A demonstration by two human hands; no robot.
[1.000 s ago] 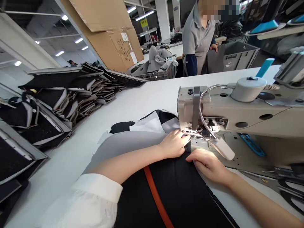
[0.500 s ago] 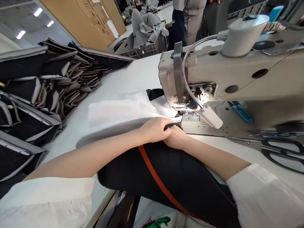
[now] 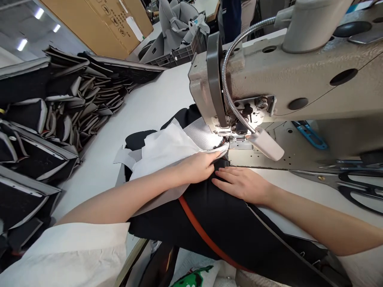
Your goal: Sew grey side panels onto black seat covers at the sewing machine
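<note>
Under the lit needle area of a sewing machine [image 3: 245, 83] lies layered fabric, its pale folded edge running beneath the presser foot. My left hand [image 3: 197, 166] is closed on this edge just left of the foot, index finger stretched along it; the thumb is hidden. White fabric [image 3: 167, 145] bunches beyond my left forearm. My right hand [image 3: 243, 184] rests flat, fingers extended, on the black fabric [image 3: 227, 223] just in front of the machine bed. A red-orange strip [image 3: 199, 229] curves across that black piece, which drapes over the table's front edge.
Stacked black-and-grey padded pieces [image 3: 92, 95] cover the table's left side. Large scissors [image 3: 321, 178] lie at right, and blue thread snips [image 3: 311, 134] sit on the machine bed. A flexible lamp [image 3: 266, 144] hangs near the needle. Behind are a grey crate [image 3: 191, 50] and a cardboard box [image 3: 101, 24].
My right hand has let go of the edge beside my left hand, moved right and flattened on the black fabric. The white fabric has crumpled, uncovering black pieces behind it. The view has shifted closer.
</note>
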